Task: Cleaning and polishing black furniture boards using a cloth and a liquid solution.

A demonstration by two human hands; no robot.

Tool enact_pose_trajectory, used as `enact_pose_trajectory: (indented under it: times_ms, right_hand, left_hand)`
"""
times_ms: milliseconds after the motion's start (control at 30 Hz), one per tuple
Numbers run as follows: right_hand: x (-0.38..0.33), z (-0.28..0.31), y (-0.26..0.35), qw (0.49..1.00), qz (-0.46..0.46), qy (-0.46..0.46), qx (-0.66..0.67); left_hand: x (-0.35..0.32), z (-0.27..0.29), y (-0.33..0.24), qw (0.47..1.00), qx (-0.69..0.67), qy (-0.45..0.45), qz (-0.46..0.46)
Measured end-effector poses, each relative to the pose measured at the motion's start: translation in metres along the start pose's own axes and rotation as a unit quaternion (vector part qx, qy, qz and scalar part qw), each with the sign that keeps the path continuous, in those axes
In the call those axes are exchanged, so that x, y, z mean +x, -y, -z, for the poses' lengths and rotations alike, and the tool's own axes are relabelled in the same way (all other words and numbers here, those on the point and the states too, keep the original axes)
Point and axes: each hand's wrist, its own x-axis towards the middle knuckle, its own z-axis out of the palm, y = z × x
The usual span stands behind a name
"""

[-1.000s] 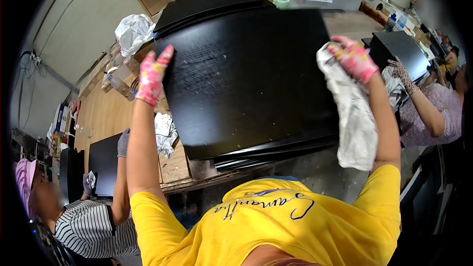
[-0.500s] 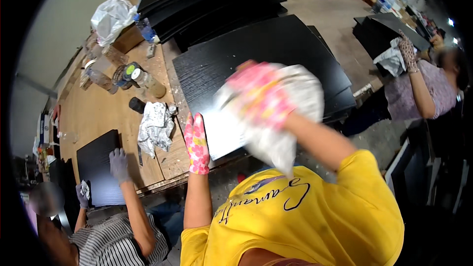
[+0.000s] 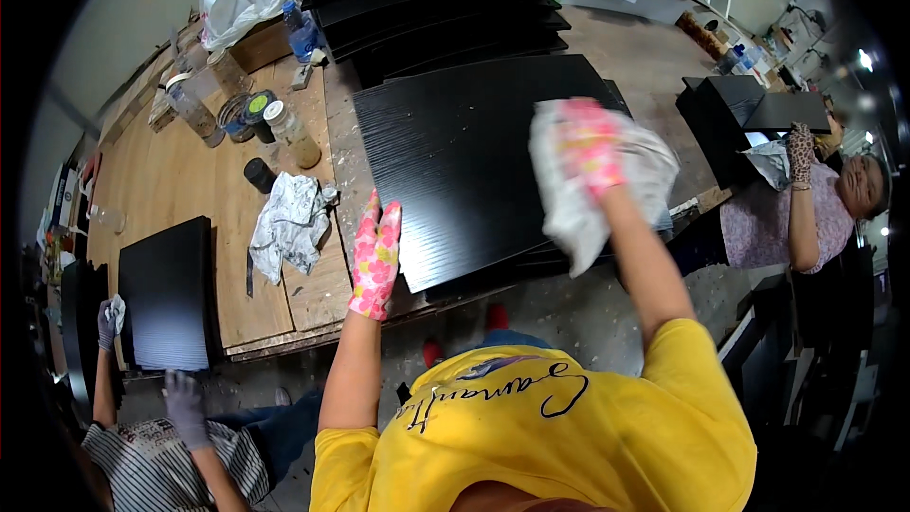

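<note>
A black wood-grained panel (image 3: 455,161) lies on top of other black panels in front of me. My left hand (image 3: 375,261), in a pink flowered glove, rests against the panel's left edge. Its fingers are stretched out and it holds nothing. Over the right part of the panel, my right hand (image 3: 590,144), gloved alike and slightly blurred, grips a white cloth (image 3: 564,204) pressed to the surface. The cloth spreads out on both sides of the hand and hangs toward the near edge.
A tall pile of black panels (image 3: 427,0) stands behind. To the left are jars (image 3: 292,133), a black cap-like cylinder (image 3: 259,174) and a crumpled stained cloth (image 3: 292,226). Co-workers handle black panels at the left (image 3: 166,294) and right (image 3: 725,128).
My right hand has swept the cloth from the panel's middle toward its right side. My left hand stays by the left edge. The left co-worker's hands have shifted toward the near side of their panel.
</note>
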Motion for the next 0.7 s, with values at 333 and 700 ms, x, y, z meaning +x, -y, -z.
enact_pose_trajectory:
  times_ms: [333,700]
  right_hand:
    - [0.121,-0.045,-0.022,0.942,-0.012,-0.006,0.336]
    - [0.086,-0.007,0.164,0.882,0.348,-0.028,0.318]
  left_hand:
    - [-0.008,-0.002,-0.011,0.999,-0.026,-0.018,0.019]
    - [-0.01,0.001,-0.007,0.995,-0.062,-0.052,0.052]
